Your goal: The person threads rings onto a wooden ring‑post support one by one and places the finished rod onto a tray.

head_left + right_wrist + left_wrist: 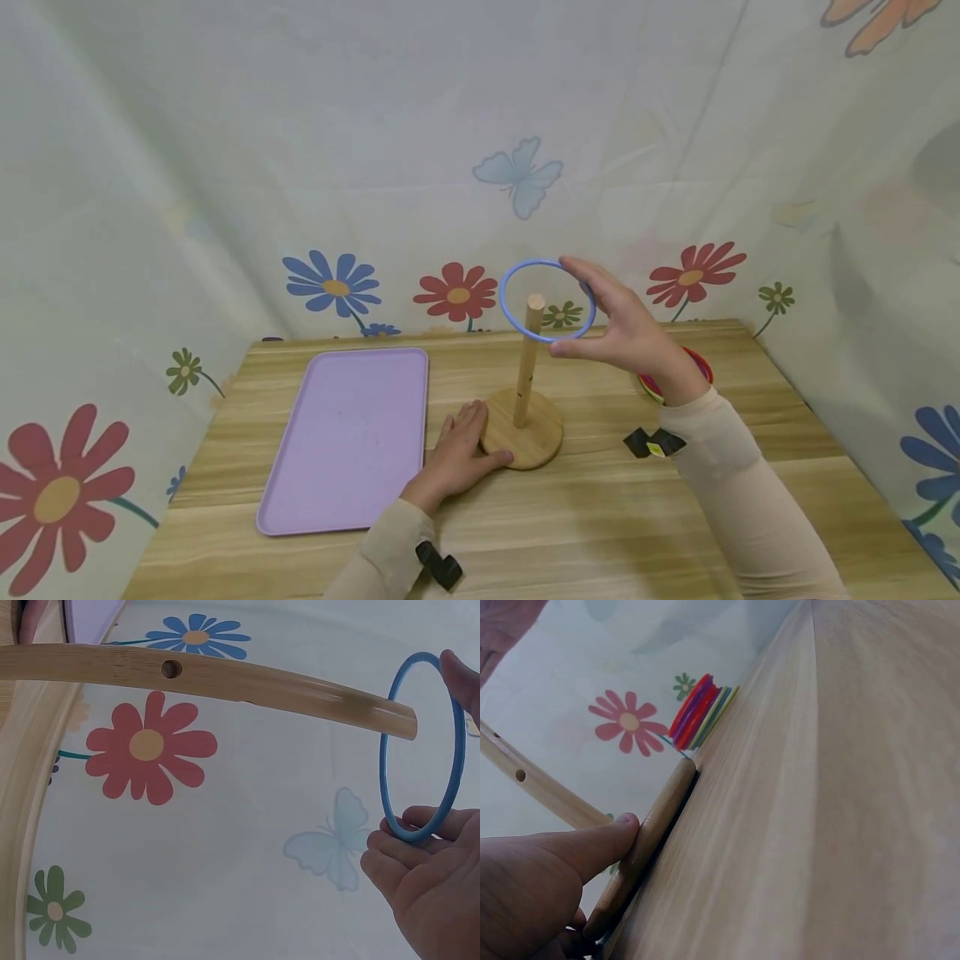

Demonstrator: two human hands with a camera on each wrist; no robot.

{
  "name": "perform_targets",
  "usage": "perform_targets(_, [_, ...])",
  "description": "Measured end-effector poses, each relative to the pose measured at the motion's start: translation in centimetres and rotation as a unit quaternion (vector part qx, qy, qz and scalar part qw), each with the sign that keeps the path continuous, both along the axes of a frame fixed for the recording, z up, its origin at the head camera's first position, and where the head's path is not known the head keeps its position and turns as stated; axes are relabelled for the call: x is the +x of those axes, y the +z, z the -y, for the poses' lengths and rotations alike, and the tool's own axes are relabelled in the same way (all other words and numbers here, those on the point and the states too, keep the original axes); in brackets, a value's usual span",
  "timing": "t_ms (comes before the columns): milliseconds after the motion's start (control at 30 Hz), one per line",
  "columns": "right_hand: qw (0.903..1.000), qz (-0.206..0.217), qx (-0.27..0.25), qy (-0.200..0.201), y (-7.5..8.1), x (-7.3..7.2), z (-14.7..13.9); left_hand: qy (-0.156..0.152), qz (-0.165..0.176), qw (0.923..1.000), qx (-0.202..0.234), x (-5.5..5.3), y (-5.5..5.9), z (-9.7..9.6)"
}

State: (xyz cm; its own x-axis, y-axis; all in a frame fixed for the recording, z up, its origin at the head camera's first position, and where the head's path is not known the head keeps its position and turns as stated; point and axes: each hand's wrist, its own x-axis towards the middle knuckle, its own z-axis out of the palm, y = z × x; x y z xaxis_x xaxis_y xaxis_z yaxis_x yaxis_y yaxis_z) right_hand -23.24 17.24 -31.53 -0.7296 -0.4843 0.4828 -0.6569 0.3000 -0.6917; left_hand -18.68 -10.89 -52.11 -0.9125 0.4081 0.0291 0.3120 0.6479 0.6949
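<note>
A wooden stand [526,379], with a round base and an upright post, is on the table. My left hand [459,454] grips the left edge of the base, its thumb [607,847] against the rim in the left wrist view. A thin blue ring [510,312] is held between the thumb and fingers of my right hand [618,321]. The ring is at the top of the post, whose tip [409,722] shows inside it in both the head and right wrist views. Whether ring and post touch, I cannot tell.
Several coloured rings [697,712] lie stacked at the right of the table, partly behind my right wrist in the head view. A purple tray [352,433] lies left of the stand. Flower-printed cloth [420,208] hangs behind the wooden table [585,517].
</note>
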Motion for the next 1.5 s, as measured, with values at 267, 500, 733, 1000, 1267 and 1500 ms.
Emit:
perform_targets(267, [0.9999,0.009,0.006,-0.002,-0.4,0.0,0.2,0.0,0.0,1.0,-0.002,0.0,0.1,-0.1])
perform_targets(500, [0.9998,0.018,0.012,0.0,-1.0,-0.1,0.3,0.0,0.002,1.0,-0.002,0.0,0.0,-0.1])
perform_targets(733, [0.9997,0.022,0.009,0.007,-1.5,-0.2,0.5,0.001,0.004,1.0,-0.004,0.0,-0.1,0.0])
perform_targets(1000, [0.9997,0.019,0.012,0.006,-1.9,-0.3,0.8,-0.001,0.0,1.0,-0.001,0.0,-0.2,0.0])
perform_targets(1267, [0.9994,0.029,0.018,0.004,-2.2,-0.1,0.7,-0.002,0.001,1.0,-0.006,-0.2,0.0,0.0])
perform_targets(1500, [0.9994,0.031,0.013,0.008,-2.9,-0.3,0.9,-0.002,0.003,1.0,-0.006,-0.2,0.0,0.0])
